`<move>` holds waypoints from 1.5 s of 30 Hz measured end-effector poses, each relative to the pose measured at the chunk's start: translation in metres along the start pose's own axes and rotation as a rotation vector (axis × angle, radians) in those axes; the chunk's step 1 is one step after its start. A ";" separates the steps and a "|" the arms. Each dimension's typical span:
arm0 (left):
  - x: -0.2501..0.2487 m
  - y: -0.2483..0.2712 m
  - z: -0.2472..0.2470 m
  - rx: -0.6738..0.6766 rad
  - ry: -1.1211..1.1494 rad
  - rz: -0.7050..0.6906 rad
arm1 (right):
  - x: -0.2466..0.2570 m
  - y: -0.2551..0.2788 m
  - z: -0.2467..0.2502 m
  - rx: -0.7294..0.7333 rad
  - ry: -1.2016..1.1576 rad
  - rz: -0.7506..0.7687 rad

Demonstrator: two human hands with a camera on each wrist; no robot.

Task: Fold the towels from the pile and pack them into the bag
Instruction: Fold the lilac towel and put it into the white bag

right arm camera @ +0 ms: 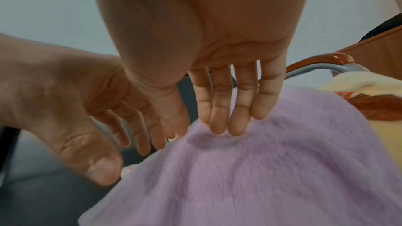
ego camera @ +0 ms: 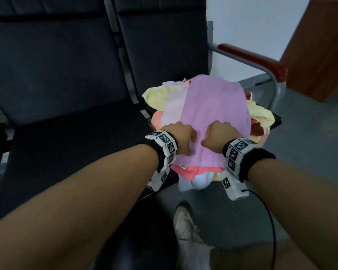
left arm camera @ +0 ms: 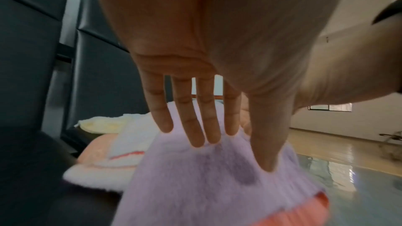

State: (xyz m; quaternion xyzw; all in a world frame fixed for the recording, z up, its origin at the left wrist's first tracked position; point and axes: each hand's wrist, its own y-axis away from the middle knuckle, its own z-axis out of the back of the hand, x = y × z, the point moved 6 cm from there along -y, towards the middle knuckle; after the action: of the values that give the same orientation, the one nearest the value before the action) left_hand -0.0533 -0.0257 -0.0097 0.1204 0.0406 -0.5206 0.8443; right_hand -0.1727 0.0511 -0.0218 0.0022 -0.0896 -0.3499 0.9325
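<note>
A lilac towel (ego camera: 209, 114) lies spread over a heap of towels on the right-hand black chair seat. My left hand (ego camera: 180, 137) and right hand (ego camera: 220, 135) sit side by side on its near part. In the left wrist view the left fingers (left arm camera: 195, 126) are straight, with their tips and the thumb touching the lilac towel (left arm camera: 206, 186). The right fingers (right arm camera: 226, 109) are also straight, tips pressing the lilac towel (right arm camera: 272, 169); the left hand (right arm camera: 97, 109) is beside them. Yellow (ego camera: 156, 96), coral (ego camera: 187, 171) and white (ego camera: 197, 183) towels poke out underneath. No bag is in view.
An adjoining black seat (ego camera: 66, 143) lies to the left, with tall black backrests (ego camera: 160, 45) behind. A red-brown armrest (ego camera: 252, 59) on a grey metal frame bounds the pile's right side, with a wooden cabinet (ego camera: 320, 45) beyond. My white shoe (ego camera: 185, 230) and a black cable (ego camera: 269, 221) are below.
</note>
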 end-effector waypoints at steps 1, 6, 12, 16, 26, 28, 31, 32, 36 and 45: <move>-0.005 0.000 -0.006 0.039 -0.013 -0.022 | -0.001 0.003 -0.005 0.016 0.010 0.006; -0.021 0.010 -0.034 0.120 -0.100 -0.086 | -0.001 0.025 -0.026 0.049 -0.003 0.036; -0.023 0.017 -0.042 0.061 -0.180 -0.042 | 0.003 0.044 -0.028 0.063 -0.052 0.070; -0.019 0.015 -0.039 0.032 -0.136 0.020 | 0.005 0.049 -0.027 0.062 -0.071 0.112; -0.013 0.026 -0.003 -0.211 0.162 0.041 | 0.024 0.051 -0.013 -0.119 -0.015 0.141; -0.010 0.030 0.010 -0.302 0.220 0.051 | 0.021 0.051 -0.007 -0.150 0.000 0.114; -0.001 0.039 0.023 -0.412 0.267 0.082 | 0.014 0.053 0.002 -0.173 0.007 0.062; 0.002 0.042 0.026 -0.439 0.273 0.093 | 0.012 0.054 0.003 -0.181 -0.001 0.044; 0.012 0.055 0.034 -0.488 0.256 0.101 | 0.007 0.059 0.007 -0.209 -0.050 -0.039; 0.049 0.083 0.040 -0.361 0.233 0.206 | 0.024 0.056 0.010 -0.227 -0.153 -0.116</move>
State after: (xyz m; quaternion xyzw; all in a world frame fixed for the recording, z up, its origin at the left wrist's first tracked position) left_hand 0.0402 -0.0421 0.0326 0.0302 0.2178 -0.3984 0.8905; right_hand -0.1200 0.0781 -0.0040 -0.1247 -0.1199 -0.4104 0.8953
